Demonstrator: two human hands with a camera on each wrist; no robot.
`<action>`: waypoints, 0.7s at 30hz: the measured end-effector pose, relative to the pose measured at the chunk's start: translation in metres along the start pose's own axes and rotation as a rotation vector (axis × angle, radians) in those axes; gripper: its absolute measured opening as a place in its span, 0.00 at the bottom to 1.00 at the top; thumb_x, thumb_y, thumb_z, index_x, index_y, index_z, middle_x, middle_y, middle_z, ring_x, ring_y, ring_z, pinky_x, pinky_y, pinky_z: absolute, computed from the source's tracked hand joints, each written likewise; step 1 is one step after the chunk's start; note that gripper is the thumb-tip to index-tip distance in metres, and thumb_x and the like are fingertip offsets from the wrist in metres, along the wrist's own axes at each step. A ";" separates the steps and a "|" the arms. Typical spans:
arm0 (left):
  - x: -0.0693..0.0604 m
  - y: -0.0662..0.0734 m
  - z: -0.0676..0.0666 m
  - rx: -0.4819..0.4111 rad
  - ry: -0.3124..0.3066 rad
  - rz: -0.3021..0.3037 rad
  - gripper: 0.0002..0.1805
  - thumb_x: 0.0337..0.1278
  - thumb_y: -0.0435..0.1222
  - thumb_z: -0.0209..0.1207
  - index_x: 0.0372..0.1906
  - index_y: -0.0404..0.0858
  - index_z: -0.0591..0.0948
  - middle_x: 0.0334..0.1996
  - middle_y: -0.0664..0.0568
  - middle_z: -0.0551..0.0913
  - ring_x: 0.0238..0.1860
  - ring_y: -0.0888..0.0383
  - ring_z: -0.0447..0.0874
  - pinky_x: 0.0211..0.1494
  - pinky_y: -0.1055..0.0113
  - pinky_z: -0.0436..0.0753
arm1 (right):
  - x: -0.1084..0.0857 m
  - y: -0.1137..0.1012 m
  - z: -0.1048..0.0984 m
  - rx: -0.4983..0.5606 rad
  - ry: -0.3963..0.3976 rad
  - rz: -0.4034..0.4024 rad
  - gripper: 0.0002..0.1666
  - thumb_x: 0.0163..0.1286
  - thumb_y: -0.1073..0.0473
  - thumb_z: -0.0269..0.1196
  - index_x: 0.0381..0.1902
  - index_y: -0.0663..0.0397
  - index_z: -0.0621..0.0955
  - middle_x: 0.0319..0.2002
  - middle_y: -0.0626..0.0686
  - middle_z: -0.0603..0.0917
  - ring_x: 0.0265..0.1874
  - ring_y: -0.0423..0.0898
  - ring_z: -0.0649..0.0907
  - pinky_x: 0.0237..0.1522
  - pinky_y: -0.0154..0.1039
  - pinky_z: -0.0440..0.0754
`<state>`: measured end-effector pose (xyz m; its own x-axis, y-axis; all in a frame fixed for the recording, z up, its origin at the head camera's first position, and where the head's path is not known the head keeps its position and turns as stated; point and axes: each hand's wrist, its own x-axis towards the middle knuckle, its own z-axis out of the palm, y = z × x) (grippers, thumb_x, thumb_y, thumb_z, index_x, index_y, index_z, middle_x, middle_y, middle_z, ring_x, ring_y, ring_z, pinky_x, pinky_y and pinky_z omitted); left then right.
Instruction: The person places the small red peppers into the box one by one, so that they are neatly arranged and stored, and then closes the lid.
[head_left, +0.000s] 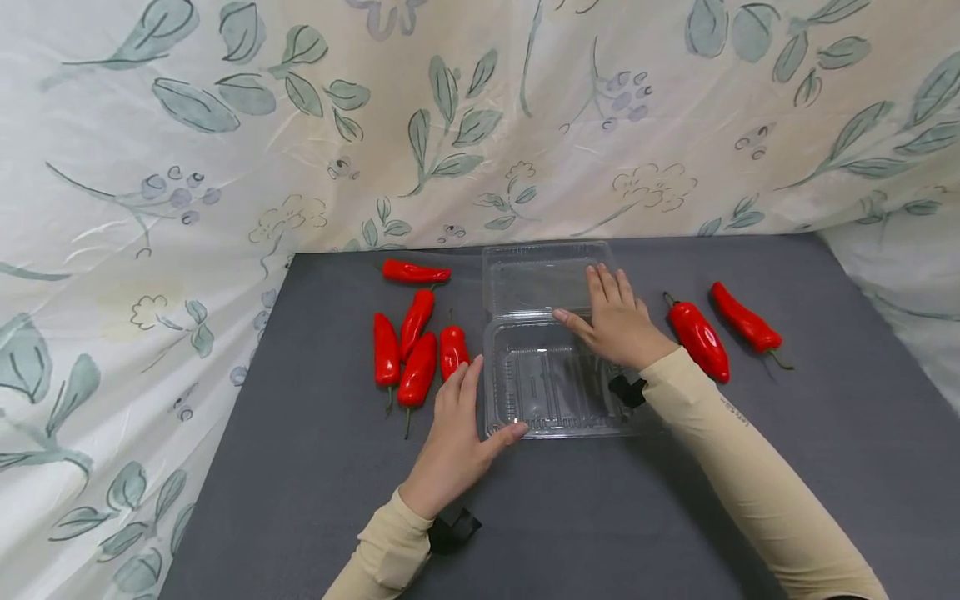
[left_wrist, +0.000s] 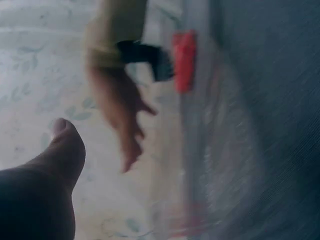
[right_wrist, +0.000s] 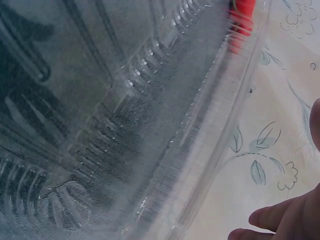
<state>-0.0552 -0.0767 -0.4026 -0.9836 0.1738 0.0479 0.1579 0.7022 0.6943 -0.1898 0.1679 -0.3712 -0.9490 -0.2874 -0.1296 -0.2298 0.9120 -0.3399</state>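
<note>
A clear plastic clamshell box (head_left: 498,379) lies unfolded on the table, its lid (head_left: 536,279) laid back toward the curtain. At the tray's front left corner is my left hand (head_left: 453,446), fingers straight and thumb over the rim; whether it touches the plastic I cannot tell. My right hand (head_left: 626,332) hovers over the right part of the box near the hinge, fingers spread and extended, holding nothing. In the right wrist view, the ribbed tray (right_wrist: 150,115) fills much of the picture. The left wrist view is blurred, with the left thumb (left_wrist: 62,145) at its edge.
Several red peppers (head_left: 416,371) lie grouped left of the box, one close to my left fingertips. Two more, a plump pepper (head_left: 697,337) and a slimmer pepper (head_left: 746,319), lie to the right. A floral curtain (head_left: 450,125) hangs behind the dark grey table (head_left: 300,467).
</note>
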 end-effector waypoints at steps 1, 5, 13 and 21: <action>0.000 -0.001 0.005 0.001 0.005 -0.001 0.55 0.49 0.61 0.62 0.76 0.45 0.48 0.72 0.41 0.52 0.71 0.43 0.50 0.65 0.43 0.68 | 0.000 0.000 -0.001 0.002 -0.001 -0.003 0.57 0.70 0.29 0.43 0.74 0.64 0.35 0.75 0.65 0.36 0.73 0.66 0.36 0.67 0.69 0.43; 0.002 -0.004 0.021 -0.027 0.019 -0.008 0.54 0.51 0.61 0.61 0.76 0.43 0.48 0.73 0.39 0.52 0.74 0.41 0.46 0.68 0.43 0.64 | -0.003 0.001 -0.005 0.016 0.007 -0.027 0.56 0.70 0.30 0.43 0.74 0.65 0.35 0.75 0.66 0.36 0.73 0.65 0.35 0.70 0.64 0.39; 0.002 -0.004 0.035 -0.132 0.022 -0.031 0.51 0.55 0.61 0.58 0.75 0.41 0.50 0.74 0.46 0.54 0.75 0.42 0.45 0.70 0.43 0.58 | -0.021 0.009 -0.015 0.042 0.037 -0.055 0.58 0.69 0.31 0.48 0.74 0.62 0.35 0.75 0.64 0.35 0.74 0.62 0.34 0.71 0.61 0.38; -0.002 -0.004 0.040 -0.161 0.011 -0.093 0.51 0.54 0.61 0.59 0.76 0.47 0.48 0.74 0.48 0.53 0.75 0.44 0.45 0.68 0.41 0.61 | -0.042 0.027 -0.031 0.089 0.127 -0.014 0.60 0.67 0.33 0.54 0.75 0.58 0.35 0.75 0.64 0.39 0.73 0.65 0.39 0.68 0.67 0.46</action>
<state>-0.0504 -0.0521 -0.4347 -0.9944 0.1047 -0.0144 0.0510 0.5953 0.8019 -0.1624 0.2141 -0.3464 -0.9668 -0.2555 -0.0069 -0.2287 0.8769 -0.4228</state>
